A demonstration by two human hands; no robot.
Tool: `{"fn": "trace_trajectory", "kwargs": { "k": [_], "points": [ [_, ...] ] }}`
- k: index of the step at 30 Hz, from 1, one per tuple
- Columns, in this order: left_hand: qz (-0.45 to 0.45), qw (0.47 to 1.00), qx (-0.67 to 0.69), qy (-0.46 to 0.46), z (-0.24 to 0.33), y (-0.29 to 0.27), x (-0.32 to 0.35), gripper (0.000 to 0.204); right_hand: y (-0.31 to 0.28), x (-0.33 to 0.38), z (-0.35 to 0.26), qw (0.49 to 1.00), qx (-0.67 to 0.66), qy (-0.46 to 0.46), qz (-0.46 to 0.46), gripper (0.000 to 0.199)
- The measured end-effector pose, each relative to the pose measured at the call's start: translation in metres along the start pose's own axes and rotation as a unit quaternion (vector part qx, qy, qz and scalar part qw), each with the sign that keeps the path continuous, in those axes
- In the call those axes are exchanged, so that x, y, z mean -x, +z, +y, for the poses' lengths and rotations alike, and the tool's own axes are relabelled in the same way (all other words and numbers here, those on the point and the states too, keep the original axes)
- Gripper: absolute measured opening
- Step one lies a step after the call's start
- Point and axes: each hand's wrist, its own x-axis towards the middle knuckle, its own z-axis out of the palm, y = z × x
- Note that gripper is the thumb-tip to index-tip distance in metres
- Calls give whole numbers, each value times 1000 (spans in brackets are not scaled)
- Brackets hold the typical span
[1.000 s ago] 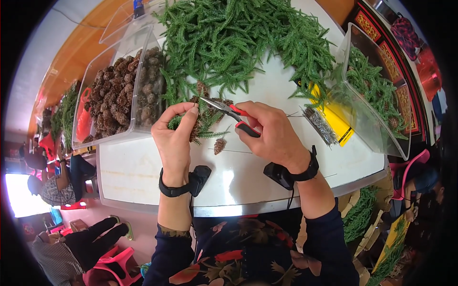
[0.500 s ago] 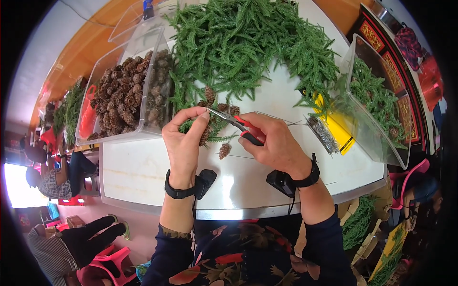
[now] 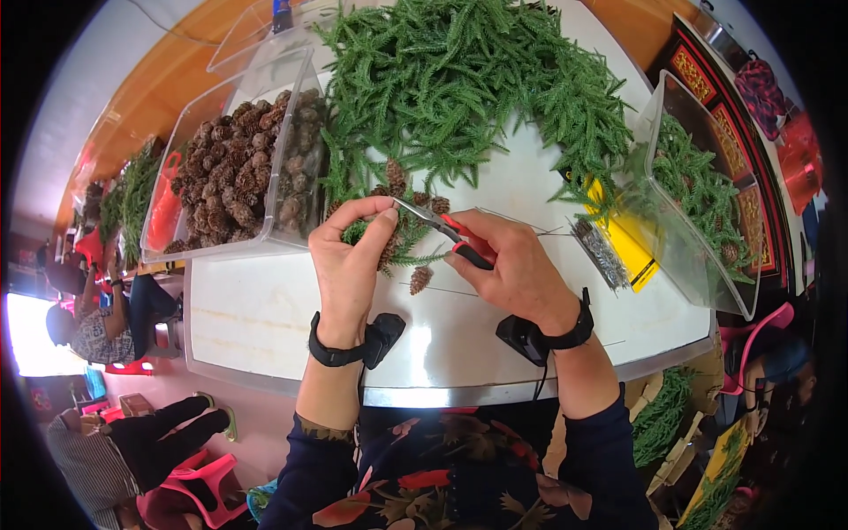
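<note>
My right hand (image 3: 512, 265) is wrapped round a pair of red-and-black handled pliers (image 3: 459, 240), whose narrow metal jaws point left. My left hand (image 3: 349, 247) is closed in a pinch right at the jaw tips; what lies between thumb and forefinger is too small to make out. Behind and beside the left fingers is a small cluster of pine cones with green artificial sprigs (image 3: 408, 243), partly hidden by that hand. One loose pine cone (image 3: 420, 280) with a thin wire lies on the white table (image 3: 265, 327) below the pliers.
A clear bin of pine cones (image 3: 231, 168) stands at the left. Green artificial branches (image 3: 433, 88) are heaped at the back. On the right lie a bundle of thin wires (image 3: 601, 253), a yellow package (image 3: 638, 265) and a clear bin of sprigs (image 3: 698, 194). Other people are beyond the table.
Both hands and the pliers keep nearly the same pose, with the pliers' tips still at the left fingertips. The whole view has shifted slightly.
</note>
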Motion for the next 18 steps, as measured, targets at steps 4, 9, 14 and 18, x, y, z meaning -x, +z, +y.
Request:
{"fn": "trace_trajectory", "kwargs": {
  "k": [4,9,14,18],
  "points": [
    [-1,1000,0,1,-2,1,-1,14,0,0,2,1000,16,-3,8,34],
    [0,1000,6,-9,-2,-1,-2,14,-1,-2,2,1000,13,-16,0,35],
    [-11,999,45,-29,2,-2,-1,14,-1,-1,4,996,-62,39,-49,32],
    [-20,999,33,-21,3,-4,-1,14,-5,-2,2,974,-161,111,-113,29]
  ]
}}
